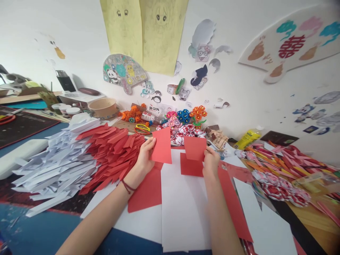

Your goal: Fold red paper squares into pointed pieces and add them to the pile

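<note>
My left hand (147,153) is closed on a red paper piece (162,146), gripping its left edge and holding it up over the worktop. In my right hand (211,159) is another red paper piece (195,148), pinched at its right edge. The two pieces are apart, side by side. Just behind and below the right one shows a darker red sheet (190,166); whether it lies on the white paper or is also held, I cannot tell. White sheets (184,209) lie beneath my hands, with a larger red sheet (147,193) under my left wrist.
To the left are heaps of folded white paper strips (61,163) and red paper strips (114,152). Paper flowers (183,116) and a red-and-white pile (186,134) stand at the back. Pink and orange strips (287,156) and a yellow bottle (247,138) are on the right.
</note>
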A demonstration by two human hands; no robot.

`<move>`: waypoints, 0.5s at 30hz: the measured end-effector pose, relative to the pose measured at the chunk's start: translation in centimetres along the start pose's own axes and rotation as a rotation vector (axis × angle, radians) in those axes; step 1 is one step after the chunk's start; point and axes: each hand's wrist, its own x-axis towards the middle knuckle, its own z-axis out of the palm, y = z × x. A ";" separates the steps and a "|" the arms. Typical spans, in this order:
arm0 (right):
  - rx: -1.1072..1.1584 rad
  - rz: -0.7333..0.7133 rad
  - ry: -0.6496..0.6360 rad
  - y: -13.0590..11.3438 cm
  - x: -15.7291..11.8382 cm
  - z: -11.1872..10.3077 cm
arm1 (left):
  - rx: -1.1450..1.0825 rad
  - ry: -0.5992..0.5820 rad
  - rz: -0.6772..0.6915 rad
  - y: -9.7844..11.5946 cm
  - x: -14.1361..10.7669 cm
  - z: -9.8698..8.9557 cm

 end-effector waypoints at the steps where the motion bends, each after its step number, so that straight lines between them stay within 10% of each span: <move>1: -0.054 -0.067 -0.005 -0.1 0.0 -0.2 | -0.006 -0.007 -0.008 0.0 0.0 0.0; 6: -0.281 -0.453 0.121 -1.8 -1.2 -0.2 | -0.018 0.021 -0.035 -0.5 0.3 -0.5; 10: -0.009 -0.535 0.016 -6.0 -5.5 2.1 | -0.023 0.072 -0.007 -1.1 0.7 -1.2; 15: 0.273 -0.413 -0.576 -13.1 -15.3 1.8 | 0.033 0.139 0.029 -1.7 1.1 -1.7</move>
